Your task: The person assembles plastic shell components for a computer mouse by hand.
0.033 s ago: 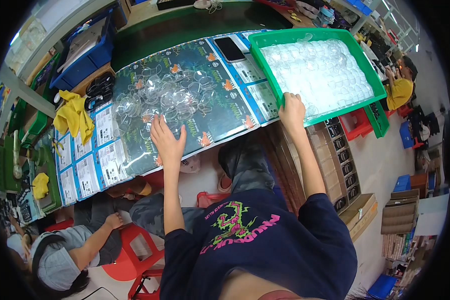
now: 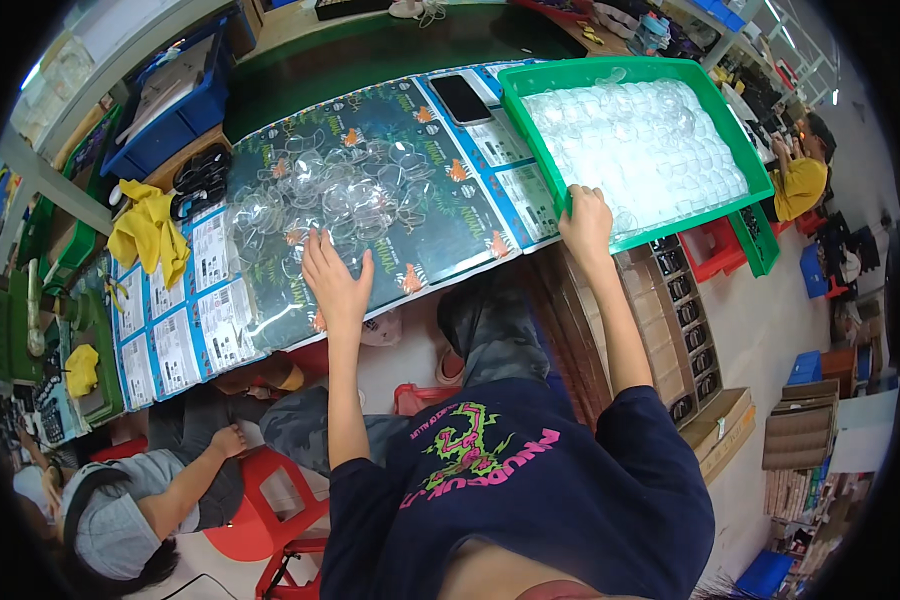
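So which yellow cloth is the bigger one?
The yellow cloth beside the black scissors-like tools, spread out and rumpled. The other yellow cloth lies farther left, a small bunched lump.

Blisters (image 2: 340,195) lie on the sheet (image 2: 440,215), phone (image 2: 460,98) behind them, tray (image 2: 540,150) to the right, cloth (image 2: 148,232) left

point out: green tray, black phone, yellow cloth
green tray (image 2: 530,130), head view, bare left rim wall
black phone (image 2: 460,98), head view, middle of its dark screen
yellow cloth (image 2: 150,232), head view, centre of the crumpled fabric
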The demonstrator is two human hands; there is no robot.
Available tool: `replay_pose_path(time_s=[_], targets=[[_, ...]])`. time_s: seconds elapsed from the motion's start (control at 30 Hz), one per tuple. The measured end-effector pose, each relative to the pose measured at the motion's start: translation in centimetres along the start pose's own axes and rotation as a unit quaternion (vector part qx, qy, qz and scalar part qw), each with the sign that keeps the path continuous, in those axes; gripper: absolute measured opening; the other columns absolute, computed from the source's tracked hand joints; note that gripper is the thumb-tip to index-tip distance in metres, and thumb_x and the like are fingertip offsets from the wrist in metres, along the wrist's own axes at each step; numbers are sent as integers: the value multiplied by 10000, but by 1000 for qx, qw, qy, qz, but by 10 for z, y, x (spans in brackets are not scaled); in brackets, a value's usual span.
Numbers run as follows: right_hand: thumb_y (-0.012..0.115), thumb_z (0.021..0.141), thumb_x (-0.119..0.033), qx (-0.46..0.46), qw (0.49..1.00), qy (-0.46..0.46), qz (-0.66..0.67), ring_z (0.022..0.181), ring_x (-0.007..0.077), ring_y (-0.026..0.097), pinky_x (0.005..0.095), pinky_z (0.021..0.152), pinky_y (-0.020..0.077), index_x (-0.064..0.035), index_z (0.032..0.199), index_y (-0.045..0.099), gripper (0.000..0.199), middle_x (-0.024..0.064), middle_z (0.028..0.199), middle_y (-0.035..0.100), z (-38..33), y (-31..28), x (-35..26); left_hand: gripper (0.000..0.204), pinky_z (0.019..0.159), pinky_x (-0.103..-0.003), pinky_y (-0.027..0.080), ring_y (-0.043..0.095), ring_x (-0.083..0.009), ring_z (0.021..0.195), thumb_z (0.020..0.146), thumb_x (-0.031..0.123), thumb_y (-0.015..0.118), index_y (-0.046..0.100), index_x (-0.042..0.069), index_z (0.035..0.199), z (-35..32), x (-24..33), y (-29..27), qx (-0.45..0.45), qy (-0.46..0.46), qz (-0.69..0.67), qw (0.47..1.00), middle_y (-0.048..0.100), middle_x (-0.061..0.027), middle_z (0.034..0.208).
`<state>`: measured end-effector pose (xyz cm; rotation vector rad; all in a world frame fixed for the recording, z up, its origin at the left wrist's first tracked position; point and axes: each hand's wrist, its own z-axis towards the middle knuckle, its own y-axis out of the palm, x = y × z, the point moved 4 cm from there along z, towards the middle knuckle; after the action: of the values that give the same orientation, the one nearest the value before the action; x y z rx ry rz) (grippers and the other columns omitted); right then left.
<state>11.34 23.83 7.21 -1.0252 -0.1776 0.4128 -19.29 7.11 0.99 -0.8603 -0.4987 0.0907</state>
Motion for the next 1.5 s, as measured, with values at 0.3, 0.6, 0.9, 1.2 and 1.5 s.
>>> replay_pose_path(time_s=[0.3, 0.6, 0.9, 1.2, 1.5], targets=[[612, 689, -151, -2, 1000, -25, 14, 715, 323, 577, 412, 642, 454, -47, 788, 618, 144, 145, 744, 588, 50, -79, 29, 635, 990, -454, 231, 310, -360, 1183, 751, 312, 600, 366, -67, 1203, -3, -4, 1, 2, 1, 9, 1000, 347, -216, 1271], [634, 689, -208, -52, 993, 94, -52, 765, 309, 599, 389, 666, 467, -49, 870, 632, 240, 137, 779, 623, 92, -71, 150, 606, 983, -454, 243, 322, -358, 1175, 752, 300, 597, 385, -59, 1192, 0, 1, 3, 11, 12, 3, 1000, 358, -212, 1263], [570, 723, -100, 277, 961, 0, -21, 1101, 330, 420, 418, 934, 310, -22, 1057, 512, 348, 171, 1126, 486, -17, -54, 167, 578, 984, -449, 246, 322, -360, 1186, 769, 312, 583, 400, -31, 1197, -2, -3, 3, 13, 12, 36, 999, 375, -197, 1268], [625, 680, -311, -76, 918, 372, -114, 1179, 419, 332, 449, 1006, 246, 5, 1231, 370, 685, 296, 1261, 339, -221, 103, 259, 550, 975, -440, 260, 336, -351, 1180, 791, 310, 576, 412, -25, 1195, 0, 3, 3, 2, 37, 47, 998, 388, -198, 1257], [596, 678, -230, -189, 870, 453, -50, 980, 384, 510, 452, 856, 391, -1, 1045, 486, 447, 238, 1055, 531, -269, 128, 258, 526, 970, -436, 275, 356, -342, 1169, 806, 310, 570, 424, -24, 1185, 0, 1, 7, 16, 49, 66, 996, 406, -198, 1243]])
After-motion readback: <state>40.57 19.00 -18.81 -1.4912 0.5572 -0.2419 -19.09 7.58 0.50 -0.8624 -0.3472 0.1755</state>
